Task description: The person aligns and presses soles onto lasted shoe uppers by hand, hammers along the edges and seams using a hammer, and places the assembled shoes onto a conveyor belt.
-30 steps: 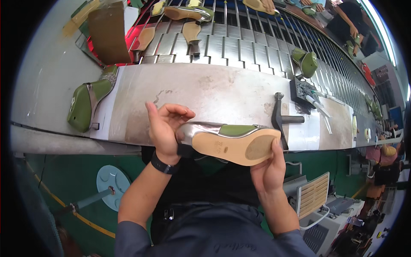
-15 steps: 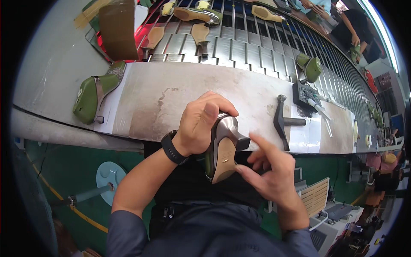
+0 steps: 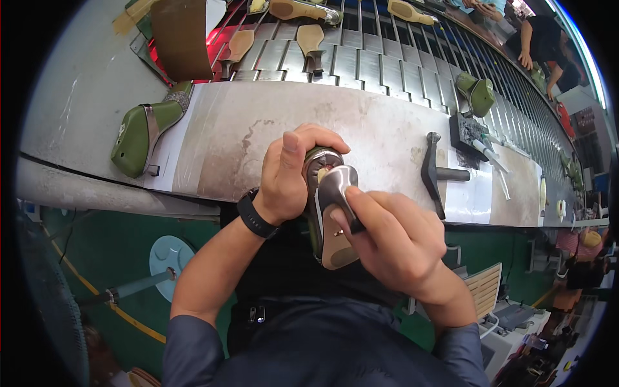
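Left to right: a finished-looking green high-heeled shoe lies at the worktop's left end. Our left hand clasps a green shoe over the worktop's near edge, tan sole up; our right hand pinches its glossy metallic heel, seemingly mid-fitting. A dark hammer lies right.

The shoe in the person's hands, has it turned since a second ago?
Yes. The shoe lay flat along the workbench edge, sole up; now it points toward the hammer side's bench, heel end up.
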Action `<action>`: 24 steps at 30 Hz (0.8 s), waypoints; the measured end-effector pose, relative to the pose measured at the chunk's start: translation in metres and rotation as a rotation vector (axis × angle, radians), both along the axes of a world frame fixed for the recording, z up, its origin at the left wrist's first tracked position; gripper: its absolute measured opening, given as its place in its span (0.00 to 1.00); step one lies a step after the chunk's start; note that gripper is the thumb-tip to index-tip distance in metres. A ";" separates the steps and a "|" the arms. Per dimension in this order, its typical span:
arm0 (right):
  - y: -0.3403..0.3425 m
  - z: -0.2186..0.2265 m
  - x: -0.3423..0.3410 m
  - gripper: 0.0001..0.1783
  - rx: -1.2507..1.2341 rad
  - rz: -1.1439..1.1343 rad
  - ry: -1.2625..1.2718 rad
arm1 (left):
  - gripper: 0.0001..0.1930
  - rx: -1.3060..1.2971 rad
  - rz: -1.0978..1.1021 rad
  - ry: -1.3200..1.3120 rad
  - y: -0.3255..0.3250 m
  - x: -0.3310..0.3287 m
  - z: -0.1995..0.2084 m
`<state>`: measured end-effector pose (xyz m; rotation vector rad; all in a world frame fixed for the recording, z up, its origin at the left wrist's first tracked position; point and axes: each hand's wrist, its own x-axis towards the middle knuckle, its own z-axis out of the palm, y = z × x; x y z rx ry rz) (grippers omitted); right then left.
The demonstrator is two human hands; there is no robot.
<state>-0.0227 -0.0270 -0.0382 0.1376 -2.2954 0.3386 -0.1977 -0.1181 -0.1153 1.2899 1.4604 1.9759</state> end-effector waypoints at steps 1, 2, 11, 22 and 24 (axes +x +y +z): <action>0.001 -0.004 -0.004 0.16 -0.002 -0.003 -0.001 | 0.46 0.013 0.003 0.053 0.000 -0.001 -0.002; 0.002 -0.009 -0.008 0.16 -0.007 0.002 0.014 | 0.49 -0.012 0.003 0.050 0.000 -0.001 -0.004; -0.003 -0.019 -0.024 0.16 -0.007 -0.009 -0.022 | 0.49 0.037 0.031 0.071 -0.003 -0.004 -0.008; -0.002 -0.021 -0.036 0.15 0.010 -0.049 -0.017 | 0.47 -0.019 0.071 0.100 0.001 -0.014 0.000; 0.008 -0.016 -0.047 0.16 0.045 -0.094 -0.008 | 0.45 -0.092 0.046 0.025 0.009 -0.025 0.009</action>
